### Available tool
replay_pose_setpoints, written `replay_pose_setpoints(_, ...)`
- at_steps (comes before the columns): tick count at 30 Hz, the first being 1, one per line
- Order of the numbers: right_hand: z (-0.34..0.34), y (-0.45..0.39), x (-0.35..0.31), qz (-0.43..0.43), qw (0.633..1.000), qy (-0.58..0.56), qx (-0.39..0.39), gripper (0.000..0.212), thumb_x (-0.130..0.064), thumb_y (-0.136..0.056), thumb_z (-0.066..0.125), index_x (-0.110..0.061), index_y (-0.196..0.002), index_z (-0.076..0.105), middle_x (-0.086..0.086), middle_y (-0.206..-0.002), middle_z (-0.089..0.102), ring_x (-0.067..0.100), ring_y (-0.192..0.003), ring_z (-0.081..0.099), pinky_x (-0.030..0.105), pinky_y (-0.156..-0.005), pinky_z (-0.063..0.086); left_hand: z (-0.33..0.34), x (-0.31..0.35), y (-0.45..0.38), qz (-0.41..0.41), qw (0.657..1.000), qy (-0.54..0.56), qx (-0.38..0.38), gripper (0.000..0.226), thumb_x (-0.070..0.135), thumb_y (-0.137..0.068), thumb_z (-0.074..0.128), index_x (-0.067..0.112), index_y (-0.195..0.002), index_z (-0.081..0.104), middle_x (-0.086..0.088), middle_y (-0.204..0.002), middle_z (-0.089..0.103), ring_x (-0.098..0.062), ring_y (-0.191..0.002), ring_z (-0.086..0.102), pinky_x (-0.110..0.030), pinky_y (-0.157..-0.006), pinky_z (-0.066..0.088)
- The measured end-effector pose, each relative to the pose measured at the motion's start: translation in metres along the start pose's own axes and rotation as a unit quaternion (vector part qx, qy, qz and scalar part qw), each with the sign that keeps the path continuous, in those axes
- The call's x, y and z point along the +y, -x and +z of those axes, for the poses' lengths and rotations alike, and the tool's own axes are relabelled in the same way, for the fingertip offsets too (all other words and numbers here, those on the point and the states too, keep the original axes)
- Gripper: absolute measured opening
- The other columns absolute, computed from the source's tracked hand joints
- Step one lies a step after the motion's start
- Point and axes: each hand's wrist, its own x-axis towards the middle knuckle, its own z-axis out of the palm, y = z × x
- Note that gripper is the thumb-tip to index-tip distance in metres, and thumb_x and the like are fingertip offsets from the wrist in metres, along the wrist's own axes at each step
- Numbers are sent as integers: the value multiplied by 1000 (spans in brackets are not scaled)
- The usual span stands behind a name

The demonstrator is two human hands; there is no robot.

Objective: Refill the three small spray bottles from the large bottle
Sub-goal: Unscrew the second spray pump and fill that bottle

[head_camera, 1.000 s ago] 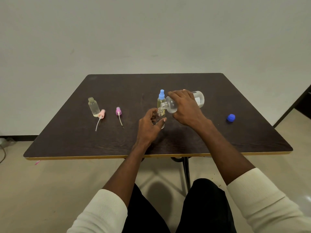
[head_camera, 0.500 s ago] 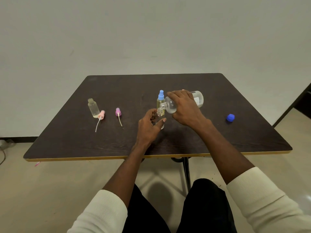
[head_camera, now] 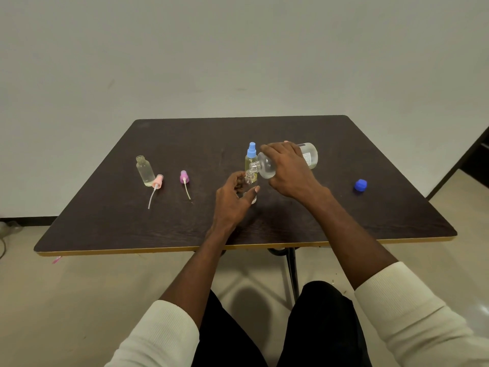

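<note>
My right hand [head_camera: 289,170] grips the large clear bottle [head_camera: 308,154], tipped on its side with its open neck pointing left and down. The neck sits just over the mouth of a small open spray bottle [head_camera: 249,178], which my left hand [head_camera: 234,200] holds upright on the table. Right behind it stands a small bottle with a blue spray cap [head_camera: 251,157]. At the left stands a third small bottle [head_camera: 145,170], uncapped, holding some liquid. A pink spray head [head_camera: 157,181] and a purple spray head [head_camera: 184,178], each with a dip tube, lie beside it.
The dark table [head_camera: 344,221] has a yellow front edge close to my knees. A blue screw cap [head_camera: 360,185] lies at the right. A pale wall stands behind the table, and a dark doorway edge shows at the far right.
Hardly anything has moved. The large bottle stays tipped over the small bottle, and both hands keep their hold.
</note>
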Motion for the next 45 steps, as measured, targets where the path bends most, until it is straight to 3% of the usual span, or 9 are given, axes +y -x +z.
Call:
replay_pose_setpoints(19,-1,1,1,-4,1000,1,4,67,-9,-69,75,-12,-133,53,6,-129,58,26,-119,49,39,-112,24,2,2,1,-2,1000,6,0,41,20,-83,81,21,-120,62,18,-101,68,8,-94,64,-8,-80,49)
replay_pose_setpoints(25,-4,2,-1,-4,1000,-7,6,65,-8,-70,74,-11,-131,53,7,-129,58,27,-120,49,38,-112,23,2,-1,0,0,1000,-2,1,44,24,-83,81,19,-123,61,10,-106,70,-2,-97,67,-15,-83,52)
replay_pose_setpoints(45,-2,0,1,-4,1000,-5,5,64,-8,-69,75,-12,-129,55,6,-127,58,26,-119,50,38,-112,24,1,3,0,-6,1000,-7,3,44,23,-84,80,19,-123,61,12,-105,69,3,-96,65,-10,-82,50)
